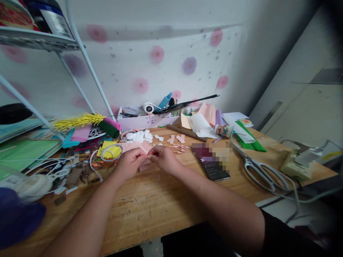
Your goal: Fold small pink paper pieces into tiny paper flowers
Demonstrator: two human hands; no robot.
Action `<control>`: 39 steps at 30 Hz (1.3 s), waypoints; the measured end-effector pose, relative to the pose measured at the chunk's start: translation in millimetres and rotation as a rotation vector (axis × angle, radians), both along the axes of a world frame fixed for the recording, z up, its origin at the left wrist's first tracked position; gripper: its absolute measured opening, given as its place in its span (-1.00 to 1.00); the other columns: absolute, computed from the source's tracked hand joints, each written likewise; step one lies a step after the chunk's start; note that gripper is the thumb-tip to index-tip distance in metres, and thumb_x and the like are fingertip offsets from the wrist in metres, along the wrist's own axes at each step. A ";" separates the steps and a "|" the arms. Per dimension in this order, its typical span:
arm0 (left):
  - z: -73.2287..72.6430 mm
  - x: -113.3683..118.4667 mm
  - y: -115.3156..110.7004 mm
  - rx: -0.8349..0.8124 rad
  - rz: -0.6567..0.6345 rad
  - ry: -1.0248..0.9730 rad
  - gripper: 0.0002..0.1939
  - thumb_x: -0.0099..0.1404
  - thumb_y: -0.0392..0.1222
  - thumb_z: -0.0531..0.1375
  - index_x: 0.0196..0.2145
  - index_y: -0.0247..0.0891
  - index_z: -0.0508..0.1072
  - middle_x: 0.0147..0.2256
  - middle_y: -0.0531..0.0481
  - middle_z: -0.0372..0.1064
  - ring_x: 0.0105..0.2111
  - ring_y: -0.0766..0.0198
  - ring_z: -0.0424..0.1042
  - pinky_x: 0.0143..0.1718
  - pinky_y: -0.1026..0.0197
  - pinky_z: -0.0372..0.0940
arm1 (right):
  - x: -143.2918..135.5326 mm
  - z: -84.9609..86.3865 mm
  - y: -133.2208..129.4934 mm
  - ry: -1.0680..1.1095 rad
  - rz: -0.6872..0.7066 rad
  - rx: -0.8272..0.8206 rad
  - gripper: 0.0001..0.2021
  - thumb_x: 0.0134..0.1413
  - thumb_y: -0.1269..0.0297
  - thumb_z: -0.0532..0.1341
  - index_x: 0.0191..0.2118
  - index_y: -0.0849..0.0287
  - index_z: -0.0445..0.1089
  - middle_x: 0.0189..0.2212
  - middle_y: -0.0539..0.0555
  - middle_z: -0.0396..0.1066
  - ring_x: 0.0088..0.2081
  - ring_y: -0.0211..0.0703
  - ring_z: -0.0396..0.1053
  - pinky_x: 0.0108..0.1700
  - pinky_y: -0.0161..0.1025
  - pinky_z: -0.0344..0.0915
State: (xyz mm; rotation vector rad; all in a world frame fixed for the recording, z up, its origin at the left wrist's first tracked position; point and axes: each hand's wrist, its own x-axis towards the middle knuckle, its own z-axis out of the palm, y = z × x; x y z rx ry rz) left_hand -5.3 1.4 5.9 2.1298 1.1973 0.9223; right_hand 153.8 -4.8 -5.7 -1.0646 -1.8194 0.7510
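My left hand (pixel 130 163) and my right hand (pixel 164 159) meet fingertip to fingertip above the wooden table (pixel 139 210). Both are closed in a pinch, and whatever small thing lies between the fingertips is too hidden to name. Pale pink crepe paper (pixel 144 145) lies just behind and beneath them. Right behind my right hand sits a cluster of thin twisted pink paper strips (pixel 180 148). Small cut pink pieces (pixel 180 138) and a heap of white paper pieces (pixel 139 136) are farther back.
A phone (pixel 214 166) and large scissors (pixel 261 171) lie to the right, near a power strip (pixel 297 166). Leftward are a yellow paper bundle (pixel 110 151), tangled white cables (pixel 53 169) and a white shelf rack (pixel 88 57). A white box (pixel 144 122) of tools stands against the wall.
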 end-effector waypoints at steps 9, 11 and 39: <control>-5.4 1.1 -0.5 -0.180 -0.030 -0.145 -0.62 0.17 0.02 -0.04 -0.61 -0.30 0.29 -0.65 0.06 0.20 -0.59 0.33 0.20 -0.55 0.31 0.11 | -2.8 0.1 -4.5 -0.079 -0.074 0.221 -0.94 -0.08 0.41 0.13 -0.50 0.22 0.32 -0.50 0.00 0.30 -0.43 -0.32 0.23 -0.38 -0.39 0.15; -8.3 1.8 0.9 -0.282 -0.048 -0.230 -0.61 0.16 0.05 -0.03 -0.62 -0.30 0.27 -0.68 0.07 0.16 -0.63 0.35 0.18 -0.58 0.31 0.10 | -1.9 1.4 -7.3 -0.144 -0.061 0.313 -0.91 -0.05 0.43 0.10 -0.46 0.20 0.34 -0.45 0.03 0.31 -0.39 -0.30 0.24 -0.33 -0.38 0.16; -5.3 -2.9 3.4 -0.174 -0.156 0.020 -0.70 0.20 -0.07 -0.05 -0.53 -0.30 0.29 -0.56 0.07 0.21 -0.50 0.34 0.22 -0.46 0.31 0.13 | 3.7 4.4 -6.3 -0.431 -0.065 0.435 -0.87 0.01 0.36 0.07 -0.38 0.22 0.35 -0.44 0.06 0.32 -0.37 -0.28 0.25 -0.34 -0.39 0.12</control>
